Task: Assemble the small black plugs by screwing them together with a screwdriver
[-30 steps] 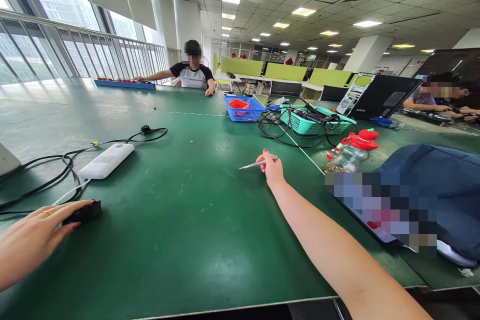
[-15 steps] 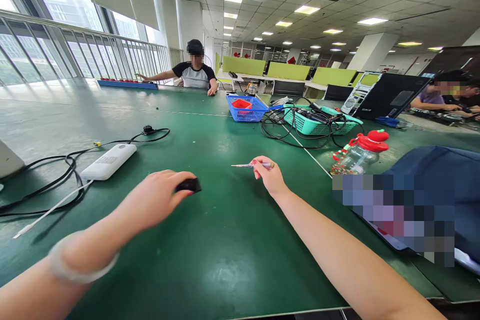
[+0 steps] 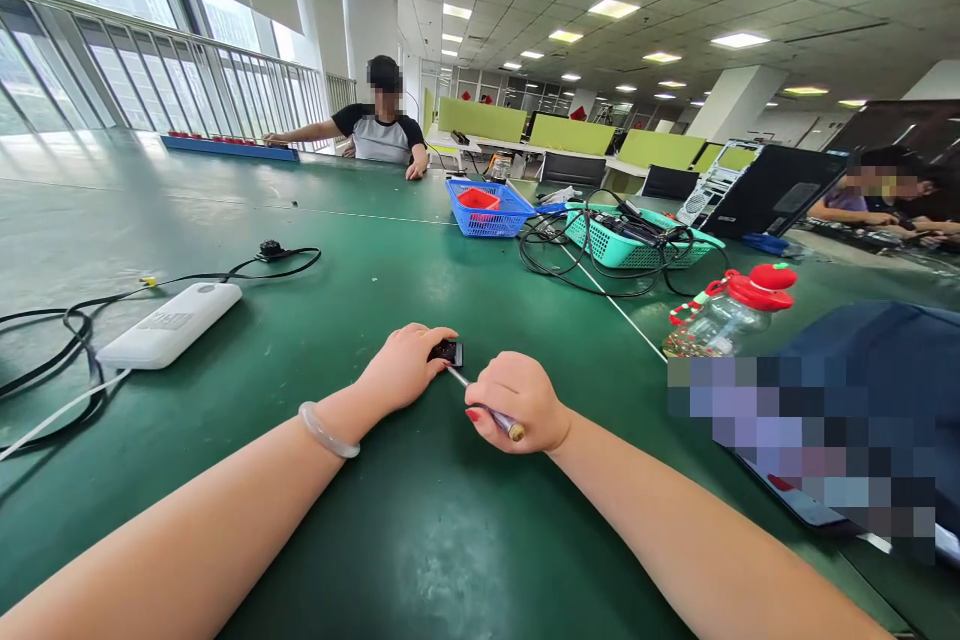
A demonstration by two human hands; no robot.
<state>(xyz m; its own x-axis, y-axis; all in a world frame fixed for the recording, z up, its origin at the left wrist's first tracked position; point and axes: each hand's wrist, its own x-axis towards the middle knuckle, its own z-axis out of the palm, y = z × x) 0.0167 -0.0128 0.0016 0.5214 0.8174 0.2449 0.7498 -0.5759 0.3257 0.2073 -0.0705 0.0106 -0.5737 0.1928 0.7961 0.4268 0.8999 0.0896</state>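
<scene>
As left-hand fingers (image 3: 441, 333) pinch a small black block (image 3: 448, 353), right-hand fingers (image 3: 487, 398) grip a slim metal-shafted screwdriver (image 3: 501, 417) beside it.

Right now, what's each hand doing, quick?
Left hand: closed on the small black block.
Right hand: closed around the slim screwdriver-like tool, its tip at the block.

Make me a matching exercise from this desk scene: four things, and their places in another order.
1. red container
2. thin pointed tool
3. small black block
4. white box

A. in the left hand
B. on the green table, left of both hands
C. inside the blue basket
D. in the right hand

Pairs: 1-C, 2-D, 3-A, 4-B
</scene>
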